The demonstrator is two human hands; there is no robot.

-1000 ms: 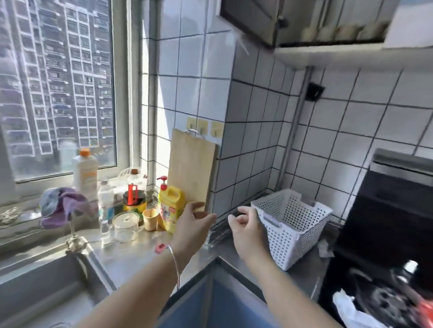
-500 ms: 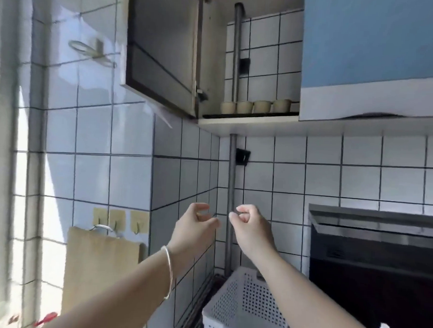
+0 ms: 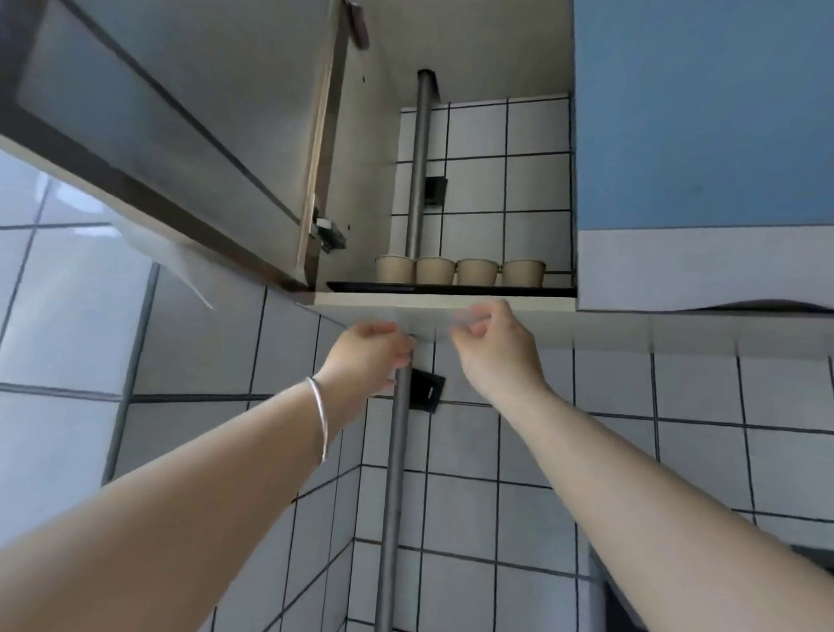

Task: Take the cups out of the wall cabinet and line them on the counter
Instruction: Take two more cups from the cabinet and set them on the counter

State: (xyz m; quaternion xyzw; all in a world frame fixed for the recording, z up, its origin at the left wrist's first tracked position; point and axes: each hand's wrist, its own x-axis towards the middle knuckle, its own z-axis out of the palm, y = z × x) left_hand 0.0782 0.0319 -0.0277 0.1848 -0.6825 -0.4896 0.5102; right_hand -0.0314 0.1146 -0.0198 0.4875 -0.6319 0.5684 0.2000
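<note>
Two bare arms reach up from the bottom of the frame toward an open wall cabinet [image 3: 461,126] in the upper centre, its door [image 3: 165,128] swung out to the upper left. Four tan cups [image 3: 459,271] stand upright in a close row on a dark tray [image 3: 449,289] at the front of the bottom shelf, just above both hands. The left hand [image 3: 370,356], a thin bracelet [image 3: 319,419] on its wrist, and the right hand [image 3: 492,347] hang just below the shelf's white front edge, touching nothing; each grip is loosely curled, fingers partly apart, and empty, though motion blur softens the fingertips. The step in hand appears to be the first reach, with no cup yet removed. The next move likely calls for lifting each hand over the edge, closing round a cup's side, and carrying it down to the desk, which lies out of view.
</note>
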